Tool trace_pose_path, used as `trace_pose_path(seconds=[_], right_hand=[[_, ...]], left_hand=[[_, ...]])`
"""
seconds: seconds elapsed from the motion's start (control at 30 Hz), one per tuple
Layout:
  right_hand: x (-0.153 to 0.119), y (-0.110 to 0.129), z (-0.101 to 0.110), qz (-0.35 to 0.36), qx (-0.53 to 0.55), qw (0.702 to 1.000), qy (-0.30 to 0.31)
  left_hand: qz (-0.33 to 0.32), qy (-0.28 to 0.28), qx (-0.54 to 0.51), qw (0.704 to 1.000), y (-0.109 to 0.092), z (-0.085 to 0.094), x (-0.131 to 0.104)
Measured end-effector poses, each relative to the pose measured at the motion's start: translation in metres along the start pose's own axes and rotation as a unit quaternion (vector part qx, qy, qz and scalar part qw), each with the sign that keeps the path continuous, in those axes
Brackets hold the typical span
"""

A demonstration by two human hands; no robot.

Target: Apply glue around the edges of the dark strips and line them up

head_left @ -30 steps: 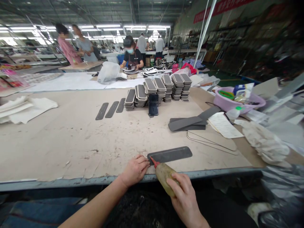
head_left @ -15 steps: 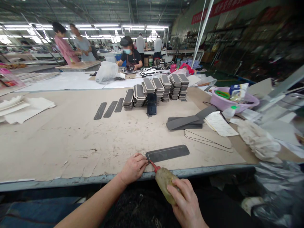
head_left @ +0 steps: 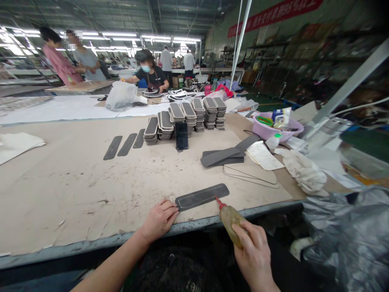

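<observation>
Beside the near edge of a paper-covered surface (head_left: 75, 182), a dark strip (head_left: 202, 197) lies directly before my hands, seen from my remote post; taking the strip as the clock's centre and straight ahead as 12, I log the scene around it. At 8 o'clock, my left hand (head_left: 159, 221) rests its fingertips at the strip's left end, fingers together, clenched on nothing that I can see. At 4 o'clock, my right hand (head_left: 253, 247) grips a yellowish bottle (head_left: 232, 223), its red nozzle (head_left: 221, 203) aimed at the strip's near edge; whether the tip touches, I cannot tell.

A thin pale line runs along the strip's far side, round its left end and along the near side to about the nozzle. I judge the outline mostly made, with the short stretch by the right end showing no clear line.

At 10 o'clock, three separate strips (head_left: 127, 144) lie flat, faintly marked. Near 12 stand stacks of pale-edged pieces (head_left: 177, 112), a dark phone-like device (head_left: 181, 136) leaning before them. At 1 o'clock sits a pile of plain dark strips (head_left: 220, 157), showing no line that I can make out; at 2, a purple basin (head_left: 264, 130).
</observation>
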State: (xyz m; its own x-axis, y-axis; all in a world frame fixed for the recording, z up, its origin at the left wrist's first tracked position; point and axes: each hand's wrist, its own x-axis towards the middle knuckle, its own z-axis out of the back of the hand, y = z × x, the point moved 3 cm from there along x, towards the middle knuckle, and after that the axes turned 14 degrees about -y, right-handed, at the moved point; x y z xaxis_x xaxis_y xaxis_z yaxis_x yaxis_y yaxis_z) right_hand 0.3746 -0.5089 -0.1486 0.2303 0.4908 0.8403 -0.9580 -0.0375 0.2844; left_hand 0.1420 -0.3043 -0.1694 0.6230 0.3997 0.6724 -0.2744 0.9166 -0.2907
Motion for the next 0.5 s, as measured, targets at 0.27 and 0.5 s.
trace_pose_path(seconds=[0.27,0.5], right_hand=[[0.004,0.009,-0.005,-0.018,0.017,0.999,-0.035],[0.003,0.053,-0.03,0.038,0.119,0.991,0.037]], left_hand=[[0.006,-0.001,-0.001,1.0,0.003,-0.001,0.0],[0.01,0.007,-0.007,1.0,0.002,0.0,0.002]])
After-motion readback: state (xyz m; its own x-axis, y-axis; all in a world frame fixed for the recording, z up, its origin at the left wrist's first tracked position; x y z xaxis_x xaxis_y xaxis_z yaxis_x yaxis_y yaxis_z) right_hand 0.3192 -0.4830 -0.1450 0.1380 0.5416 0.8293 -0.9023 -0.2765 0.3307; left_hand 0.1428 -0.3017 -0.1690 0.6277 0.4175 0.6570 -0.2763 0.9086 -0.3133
